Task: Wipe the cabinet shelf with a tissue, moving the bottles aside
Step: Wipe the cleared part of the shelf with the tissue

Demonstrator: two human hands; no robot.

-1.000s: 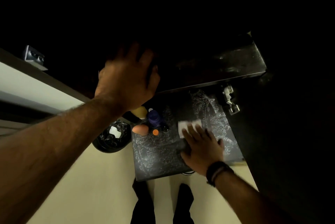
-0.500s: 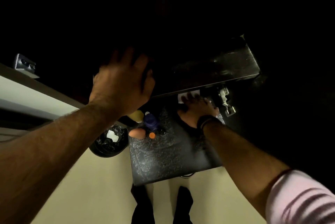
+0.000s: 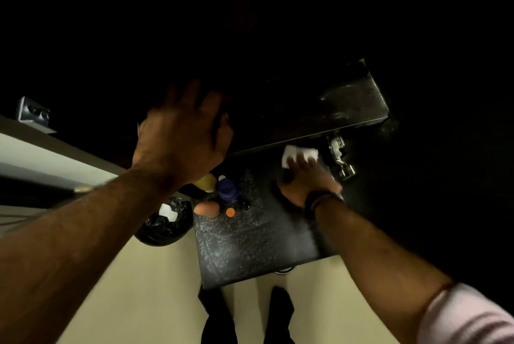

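A dark speckled cabinet shelf (image 3: 250,249) lies below me in dim light. My right hand (image 3: 303,176) presses a white tissue (image 3: 299,155) flat on the shelf's far right part, fingers straight over it. Bottles stand bunched at the shelf's far left: a yellow one (image 3: 207,183), a purple one (image 3: 228,190), a peach one (image 3: 207,208) and a small orange cap (image 3: 230,212). My left hand (image 3: 183,137) rests with spread fingers on the dark upper shelf (image 3: 319,115), holding nothing.
A metal door hinge (image 3: 340,160) sits just right of the tissue. A black-lined bin (image 3: 164,221) with white paper stands on the pale floor left of the cabinet. A white counter edge (image 3: 41,154) runs along the left. My dark trouser legs (image 3: 219,316) show below.
My right hand slid the tissue from the shelf's middle right toward the back, under the upper shelf's edge, and stays there. My left hand has barely moved.
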